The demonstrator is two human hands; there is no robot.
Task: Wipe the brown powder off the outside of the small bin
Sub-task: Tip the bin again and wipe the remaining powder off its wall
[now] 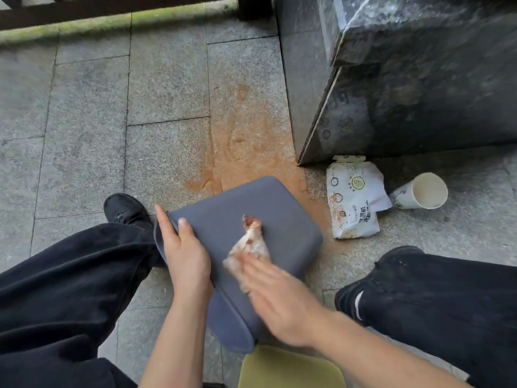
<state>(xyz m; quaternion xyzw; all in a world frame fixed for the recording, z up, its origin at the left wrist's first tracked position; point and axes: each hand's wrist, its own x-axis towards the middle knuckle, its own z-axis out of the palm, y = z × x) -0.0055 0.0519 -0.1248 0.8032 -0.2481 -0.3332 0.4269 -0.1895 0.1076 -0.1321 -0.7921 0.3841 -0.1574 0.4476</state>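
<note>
A small grey-blue bin (282,219) lies tipped on its side between my legs, one flat outer wall facing up. My left hand (184,253) grips its near left edge, thumb on the upper wall and fingers round the rim. My right hand (277,292), blurred by motion, presses a crumpled white wipe (250,242) stained brown against that wall, fingers fairly straight over it. Brown powder (246,141) is spread over the paving beyond the bin.
A white wipes packet (352,200) dusted with brown and a tipped paper cup (419,191) lie on the right by a dark stone block (405,79). My two black shoes and trouser legs flank the bin. A yellow-green seat edge (291,368) is below.
</note>
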